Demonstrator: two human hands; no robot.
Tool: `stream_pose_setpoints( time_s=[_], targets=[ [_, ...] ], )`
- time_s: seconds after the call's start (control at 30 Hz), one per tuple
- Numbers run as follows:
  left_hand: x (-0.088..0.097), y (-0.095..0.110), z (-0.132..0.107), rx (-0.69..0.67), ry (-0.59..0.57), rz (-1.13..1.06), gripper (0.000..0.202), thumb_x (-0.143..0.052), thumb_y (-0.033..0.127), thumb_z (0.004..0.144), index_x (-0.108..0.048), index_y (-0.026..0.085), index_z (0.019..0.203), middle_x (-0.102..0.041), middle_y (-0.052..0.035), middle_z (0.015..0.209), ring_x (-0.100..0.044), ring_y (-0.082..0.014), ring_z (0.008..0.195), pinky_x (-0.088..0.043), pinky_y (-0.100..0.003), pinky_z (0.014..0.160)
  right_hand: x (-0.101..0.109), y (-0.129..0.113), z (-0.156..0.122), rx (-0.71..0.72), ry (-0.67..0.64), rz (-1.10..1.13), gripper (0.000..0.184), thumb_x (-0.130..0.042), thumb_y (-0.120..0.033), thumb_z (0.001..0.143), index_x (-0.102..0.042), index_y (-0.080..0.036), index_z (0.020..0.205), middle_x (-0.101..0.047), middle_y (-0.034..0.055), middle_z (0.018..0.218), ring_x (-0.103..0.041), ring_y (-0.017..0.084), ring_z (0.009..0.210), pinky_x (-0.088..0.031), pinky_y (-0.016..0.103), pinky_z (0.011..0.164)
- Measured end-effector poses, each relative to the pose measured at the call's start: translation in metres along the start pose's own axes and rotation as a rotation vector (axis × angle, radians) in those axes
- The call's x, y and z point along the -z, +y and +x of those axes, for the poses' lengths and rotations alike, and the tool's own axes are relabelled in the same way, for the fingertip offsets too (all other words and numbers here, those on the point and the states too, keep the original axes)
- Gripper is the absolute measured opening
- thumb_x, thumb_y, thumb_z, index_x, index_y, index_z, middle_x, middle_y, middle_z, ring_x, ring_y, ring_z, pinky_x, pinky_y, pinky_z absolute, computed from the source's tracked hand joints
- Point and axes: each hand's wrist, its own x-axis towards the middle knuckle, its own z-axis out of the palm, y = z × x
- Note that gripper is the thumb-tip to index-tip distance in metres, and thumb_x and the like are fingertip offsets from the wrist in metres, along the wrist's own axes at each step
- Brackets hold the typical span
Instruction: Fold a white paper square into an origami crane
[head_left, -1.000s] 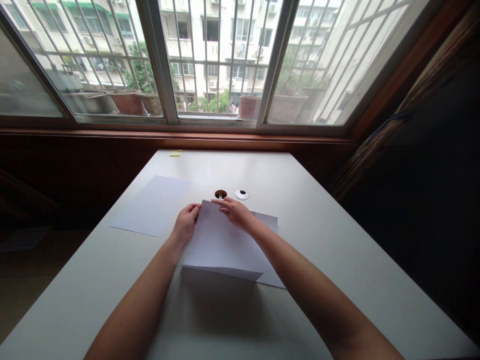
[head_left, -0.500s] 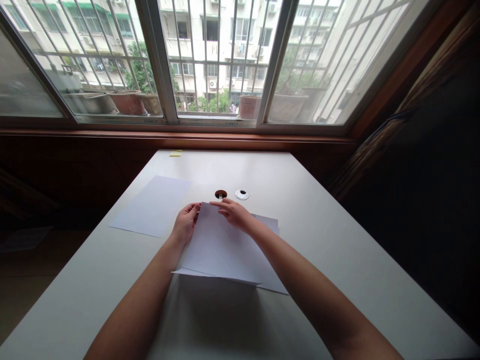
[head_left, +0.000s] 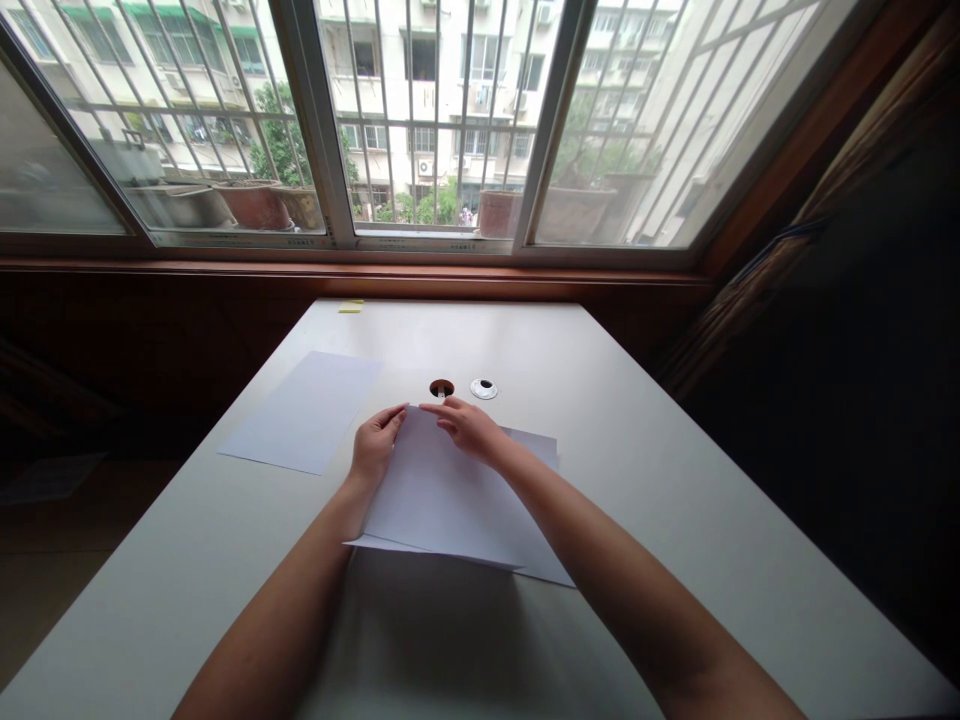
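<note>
My left hand (head_left: 376,443) pinches the upper left corner of a white sheet of paper (head_left: 442,500) between thumb and fingertips. The sheet's near edge stands slightly raised off the table. Reaching in from the right, my right hand (head_left: 471,428) rests on the sheet's far edge, its index finger stretched towards the left hand and its other fingers apart. Under this sheet lies more white paper (head_left: 546,450), showing at the right and along the near side. How many sheets are beneath cannot be made out.
A separate white sheet (head_left: 300,412) lies flat on the white table (head_left: 750,600) at the left. Beyond the hands are a round cable hole (head_left: 442,388) and its white cover ring (head_left: 480,392). A yellow slip (head_left: 351,307) sits at the far edge, below a barred window (head_left: 435,130).
My left hand has shifted slightly right and up, its thumb and fingertips now right at the paper's corner. My right hand and the loose sheet have stayed put.
</note>
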Motion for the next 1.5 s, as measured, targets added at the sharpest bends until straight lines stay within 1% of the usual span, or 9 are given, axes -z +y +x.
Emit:
stream_pose_setpoints(
  time_s=[0.17,0.33,0.5,0.7,0.83,1.03,1.23,1.37,1.5],
  targets=[
    [0.0,0.002,0.0,0.0,-0.023,0.026,0.049,-0.079,0.052,0.073,-0.077,0.016,0.107,-0.075,-0.0103,0.098,-0.066,-0.0207,0.081,-0.052,-0.031,0.071,-0.002,0.002,0.0,0.013,-0.002,-0.011,0.053,-0.054,-0.011,0.096,-0.052,-0.038,0.142,-0.061,0.0028,0.103,-0.059,0.013,0.081,-0.044,0.023,0.073],
    [0.0,0.005,-0.002,-0.023,-0.074,0.088,0.056,-0.08,0.05,0.073,-0.071,0.02,0.119,-0.073,-0.0056,0.09,-0.064,-0.017,0.074,-0.049,-0.026,0.065,-0.002,0.001,0.0,0.032,-0.004,-0.009,0.052,-0.055,-0.012,0.096,-0.053,-0.037,0.141,-0.062,0.0033,0.103,-0.06,0.013,0.083,-0.045,0.024,0.075],
    [0.002,0.005,-0.001,-0.072,-0.059,0.168,0.042,-0.075,0.047,0.078,-0.073,0.021,0.11,-0.07,-0.005,0.091,-0.063,-0.0168,0.076,-0.047,-0.024,0.064,-0.001,0.006,-0.005,-0.014,-0.002,0.025,0.047,-0.056,-0.013,0.095,-0.058,-0.036,0.136,-0.064,0.0033,0.103,-0.062,0.013,0.082,-0.046,0.024,0.076],
    [0.005,-0.001,0.002,-0.083,-0.031,0.205,0.038,-0.071,0.047,0.078,-0.072,0.02,0.104,-0.07,-0.0059,0.094,-0.064,-0.0177,0.076,-0.048,-0.025,0.063,0.006,0.026,-0.019,-0.147,0.061,0.185,0.027,-0.062,-0.013,0.091,-0.074,-0.028,0.11,-0.069,0.003,0.096,-0.066,0.014,0.082,-0.048,0.025,0.077],
    [0.009,-0.002,0.004,-0.108,-0.055,0.285,0.035,-0.069,0.045,0.078,-0.072,0.019,0.102,-0.07,-0.0077,0.098,-0.064,-0.0177,0.072,-0.047,-0.026,0.06,0.011,0.035,-0.027,-0.217,0.11,0.233,0.017,-0.065,-0.011,0.087,-0.077,-0.022,0.089,-0.071,0.0029,0.089,-0.067,0.015,0.082,-0.05,0.026,0.078],
    [0.014,0.012,0.014,-0.241,-0.232,0.509,0.026,-0.066,0.037,0.081,-0.076,0.024,0.101,-0.071,-0.0058,0.095,-0.065,-0.0199,0.08,-0.05,-0.03,0.073,0.01,0.033,-0.03,-0.208,0.111,0.233,0.017,-0.063,-0.011,0.087,-0.076,-0.022,0.087,-0.072,0.0029,0.089,-0.067,0.015,0.08,-0.051,0.028,0.077],
    [0.0,0.027,0.03,-0.491,-0.508,0.802,0.01,-0.07,0.027,0.081,-0.079,0.028,0.085,-0.069,-0.0057,0.085,-0.058,-0.0224,0.083,-0.047,-0.035,0.081,0.006,0.029,-0.027,-0.148,0.08,0.231,0.017,-0.064,-0.011,0.087,-0.077,-0.022,0.089,-0.072,0.0025,0.088,-0.067,0.015,0.08,-0.05,0.026,0.078],
    [-0.013,0.024,0.032,-0.598,-0.627,0.926,0.014,-0.067,0.02,0.086,-0.078,0.028,0.088,-0.07,-0.0056,0.088,-0.057,-0.0223,0.084,-0.047,-0.034,0.077,0.003,0.028,-0.026,-0.129,0.071,0.213,0.019,-0.063,-0.009,0.087,-0.077,-0.022,0.089,-0.071,0.0021,0.087,-0.066,0.014,0.08,-0.049,0.026,0.078],
    [-0.015,0.015,0.029,-0.655,-0.659,0.968,0.02,-0.061,0.016,0.089,-0.078,0.025,0.094,-0.069,-0.0065,0.09,-0.057,-0.022,0.083,-0.048,-0.034,0.077,-0.002,0.027,-0.027,-0.123,0.069,0.184,0.021,-0.063,-0.008,0.087,-0.077,-0.023,0.092,-0.07,0.0021,0.09,-0.064,0.014,0.081,-0.049,0.026,0.079]
  ],
)
